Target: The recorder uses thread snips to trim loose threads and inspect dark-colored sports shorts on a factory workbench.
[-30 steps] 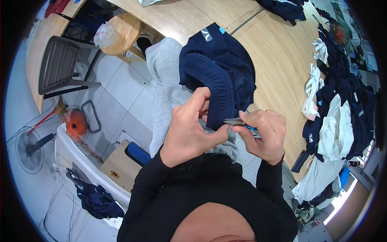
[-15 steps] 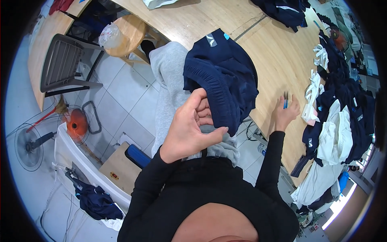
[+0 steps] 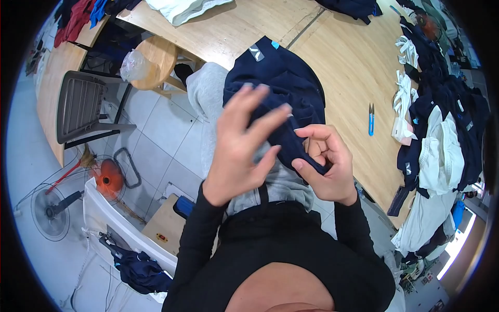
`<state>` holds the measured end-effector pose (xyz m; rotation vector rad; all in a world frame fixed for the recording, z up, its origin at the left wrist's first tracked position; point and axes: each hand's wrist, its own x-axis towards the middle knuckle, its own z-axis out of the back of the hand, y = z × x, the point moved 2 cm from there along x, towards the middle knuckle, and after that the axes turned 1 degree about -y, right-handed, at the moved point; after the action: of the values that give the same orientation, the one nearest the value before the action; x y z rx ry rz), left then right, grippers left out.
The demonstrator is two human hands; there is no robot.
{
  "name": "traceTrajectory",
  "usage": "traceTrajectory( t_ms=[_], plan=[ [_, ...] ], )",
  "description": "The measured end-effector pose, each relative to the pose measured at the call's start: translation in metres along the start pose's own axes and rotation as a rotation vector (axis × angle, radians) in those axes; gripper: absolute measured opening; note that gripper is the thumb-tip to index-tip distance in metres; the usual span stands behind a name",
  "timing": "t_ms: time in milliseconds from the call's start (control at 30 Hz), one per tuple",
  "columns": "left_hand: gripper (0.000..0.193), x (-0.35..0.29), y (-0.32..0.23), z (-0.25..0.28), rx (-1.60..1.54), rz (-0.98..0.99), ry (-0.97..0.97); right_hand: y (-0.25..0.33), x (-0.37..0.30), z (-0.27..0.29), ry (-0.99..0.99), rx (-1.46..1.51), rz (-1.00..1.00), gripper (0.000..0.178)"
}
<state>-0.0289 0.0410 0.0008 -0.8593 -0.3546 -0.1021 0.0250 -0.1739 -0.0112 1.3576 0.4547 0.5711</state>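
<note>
A navy garment (image 3: 283, 73) with a gathered elastic edge lies across my lap and over the table's near edge. A grey-white printed patch and a light blue tab show at its far end. The fingers of my right hand (image 3: 333, 169) are closed on its near right edge, thumb against fingertips. Over the garment's left part, my left hand (image 3: 234, 148) has its fingers spread, slightly blurred, and grips nothing. Blue-handled thread snips (image 3: 371, 120) lie on the table to the right of my right hand, blades pointing away.
Navy and white garments (image 3: 442, 151) are heaped along the right table edge (image 3: 343, 67), beside bundled white strips (image 3: 402, 104). A white garment (image 3: 187, 10) lies at the far left. On the left stand a wooden stool (image 3: 156, 54) with a plastic bag, a grey chair (image 3: 80, 106) and a fan (image 3: 50, 210).
My right hand has put the snips down on the table and come left to grip the garment's edge. My left hand has let go of the elastic edge and spread its fingers.
</note>
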Motion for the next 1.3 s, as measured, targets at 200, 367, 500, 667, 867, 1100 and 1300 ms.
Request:
traceTrajectory(
  t_ms=[200, 367, 500, 667, 867, 1100, 1300],
  plan=[
    [0.060, -0.011, 0.017, -0.029, -0.244, -0.033, 0.226, 0.007, 0.005, 0.004, -0.202, 0.081, -0.024, 0.037],
    [0.028, -0.026, 0.023, -0.035, -0.333, 0.137, 0.068, -0.015, 0.014, 0.010, -0.402, 0.070, -0.031, 0.031],
    [0.015, -0.032, 0.023, -0.012, -0.531, 0.452, -0.032, 0.012, 0.024, -0.002, -0.269, -0.444, 0.252, 0.030],
    [0.025, -0.032, 0.026, -0.009, -0.820, 0.655, -0.047, -0.007, 0.020, -0.030, -0.075, -0.554, 0.326, 0.025],
    [0.025, -0.038, 0.027, -0.012, -0.932, 0.713, -0.286, -0.012, 0.009, -0.026, -0.040, 0.442, -0.161, 0.026],
    [0.025, -0.046, 0.023, -0.004, -0.824, 0.581, -0.271, -0.005, 0.003, -0.018, -0.059, 0.344, -0.093, 0.028],
    [0.025, -0.044, 0.020, -0.004, -0.848, 0.557, -0.280, -0.009, 0.003, -0.018, -0.071, 0.345, -0.032, 0.028]
  ],
)
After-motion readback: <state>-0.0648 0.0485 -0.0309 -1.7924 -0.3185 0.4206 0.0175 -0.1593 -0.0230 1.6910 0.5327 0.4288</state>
